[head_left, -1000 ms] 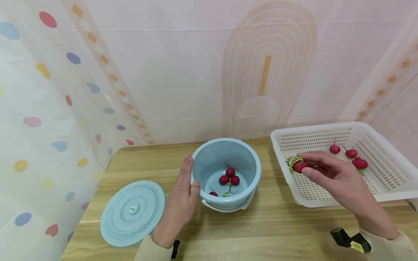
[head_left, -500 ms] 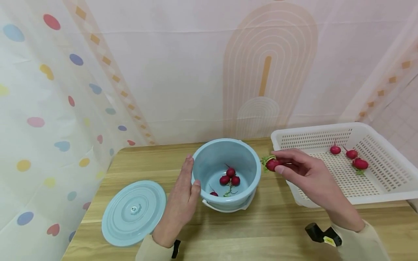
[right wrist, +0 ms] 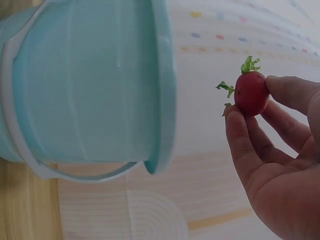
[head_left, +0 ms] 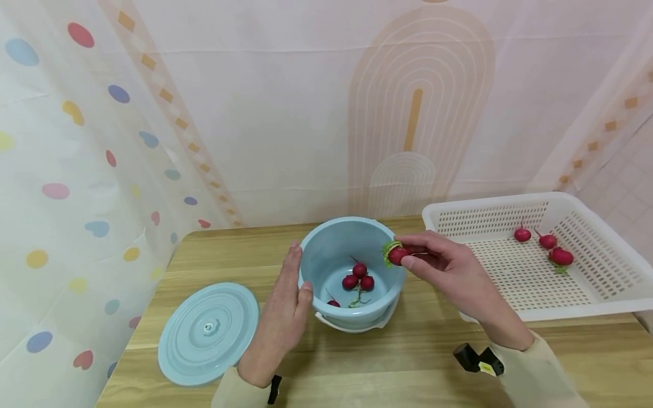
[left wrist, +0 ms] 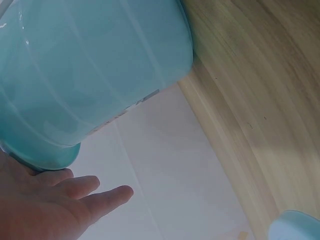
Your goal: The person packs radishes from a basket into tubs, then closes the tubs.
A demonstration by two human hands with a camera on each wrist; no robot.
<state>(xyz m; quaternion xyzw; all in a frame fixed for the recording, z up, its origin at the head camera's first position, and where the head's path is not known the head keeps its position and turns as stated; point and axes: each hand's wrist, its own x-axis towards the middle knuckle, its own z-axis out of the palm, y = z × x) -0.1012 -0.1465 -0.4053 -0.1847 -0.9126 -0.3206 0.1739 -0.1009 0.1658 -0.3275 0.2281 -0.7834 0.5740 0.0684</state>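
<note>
In the head view, your right hand pinches a red radish over the right edge of the blue bucket, leaves towards the left. Let go too soon, and the radish could strike that rim and roll off across the worktop. Four radishes show inside the bucket; one dropped hard might bounce off them. Your left hand, its fingers straight, lies along the bucket's left side. The lid is on the left, near that forearm, where a sweeping sleeve could nudge it. The white basket on the right holds three more radishes.

In the left wrist view, your fingers are extended and spread beside the rim, not wrapped round it. If the right hand bumps the far side, I judge the bucket could slide or tip.

In the right wrist view, your thumb and fingertips grip the radish by its round sides, the leaves poking free. Skin that smooth could slip if you squeeze unevenly. The bucket's handle hangs down; a low sweep could snag it.
</note>
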